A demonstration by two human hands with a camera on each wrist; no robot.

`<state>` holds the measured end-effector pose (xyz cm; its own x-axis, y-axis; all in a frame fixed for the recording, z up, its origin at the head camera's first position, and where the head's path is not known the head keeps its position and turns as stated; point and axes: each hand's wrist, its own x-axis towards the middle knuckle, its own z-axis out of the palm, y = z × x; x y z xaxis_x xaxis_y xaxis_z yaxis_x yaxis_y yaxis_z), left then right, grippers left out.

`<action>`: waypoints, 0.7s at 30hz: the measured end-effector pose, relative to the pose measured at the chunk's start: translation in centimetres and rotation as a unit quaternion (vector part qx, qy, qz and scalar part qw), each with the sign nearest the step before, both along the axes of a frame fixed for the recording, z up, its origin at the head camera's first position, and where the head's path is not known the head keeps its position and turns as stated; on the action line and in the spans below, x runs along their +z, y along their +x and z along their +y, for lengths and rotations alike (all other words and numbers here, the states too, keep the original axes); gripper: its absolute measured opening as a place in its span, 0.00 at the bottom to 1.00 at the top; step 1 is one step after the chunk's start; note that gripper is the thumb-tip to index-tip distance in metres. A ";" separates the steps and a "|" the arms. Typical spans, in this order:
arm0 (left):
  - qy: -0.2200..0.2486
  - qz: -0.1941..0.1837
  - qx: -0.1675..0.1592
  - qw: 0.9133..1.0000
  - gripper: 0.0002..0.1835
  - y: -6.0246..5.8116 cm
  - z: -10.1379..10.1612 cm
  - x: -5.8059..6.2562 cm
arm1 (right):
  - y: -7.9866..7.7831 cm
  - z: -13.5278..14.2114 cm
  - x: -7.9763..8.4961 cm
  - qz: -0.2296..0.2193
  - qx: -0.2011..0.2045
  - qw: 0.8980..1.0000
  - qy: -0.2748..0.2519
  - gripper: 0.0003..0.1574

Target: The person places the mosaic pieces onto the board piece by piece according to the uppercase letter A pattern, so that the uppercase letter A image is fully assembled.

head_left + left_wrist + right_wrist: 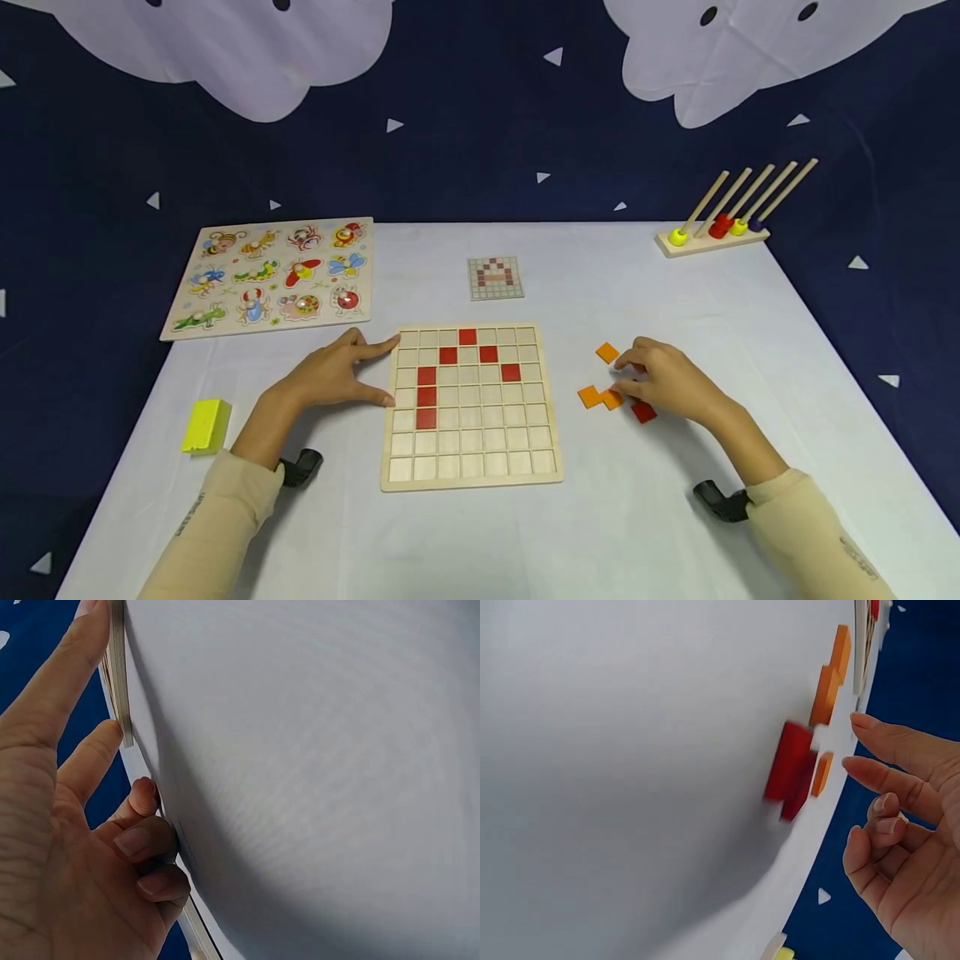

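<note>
A wooden grid board (471, 485) lies flat on the white table, with several red square tiles (426, 397) in its cells. At the board's left edge, my left hand (330, 375) touches the rim with thumb and forefinger spread apart; the left wrist view shows its other fingers bent. My right hand (667, 379) hovers above loose tiles right of the board, thumb and forefinger apart and nothing between them. Around it lie orange tiles (589, 397) and a red tile (643, 412). Two red tiles (788, 761) show in the right wrist view; the hand hides one from the head view.
Behind the board lies a small pattern card (495, 277). An insect puzzle board (277, 275) sits at the back left, a yellow block (206, 427) at the left. On the back right stands a peg rack (712, 242) with coloured beads.
</note>
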<state>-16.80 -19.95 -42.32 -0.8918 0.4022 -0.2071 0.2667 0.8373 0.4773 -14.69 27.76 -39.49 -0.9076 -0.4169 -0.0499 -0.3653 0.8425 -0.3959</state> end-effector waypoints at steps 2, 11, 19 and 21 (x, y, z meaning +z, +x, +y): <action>0.000 0.001 0.000 1.000 0.55 0.0 0.0 0.0 | 0.3 0.6 -0.1 0.006 -0.005 1.000 0.003 0.15; 0.000 0.005 -0.001 1.000 0.55 0.0 -0.1 -0.1 | 1.0 2.2 -0.7 0.018 -0.019 1.000 0.004 0.14; -0.003 0.003 0.002 1.000 0.55 -0.1 -0.1 -0.2 | 1.1 2.5 -1.1 0.014 -0.021 1.000 0.008 0.12; -0.003 0.002 0.002 1.000 0.55 -0.1 -0.1 -0.2 | 1.1 2.5 -1.2 0.014 -0.022 1.000 0.007 0.11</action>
<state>-16.91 -20.07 -42.54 -0.8942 0.3978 -0.2054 0.2659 0.8410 0.4712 -13.59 30.29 -40.70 -0.9258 -0.3768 -0.0307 -0.3390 0.8632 -0.3742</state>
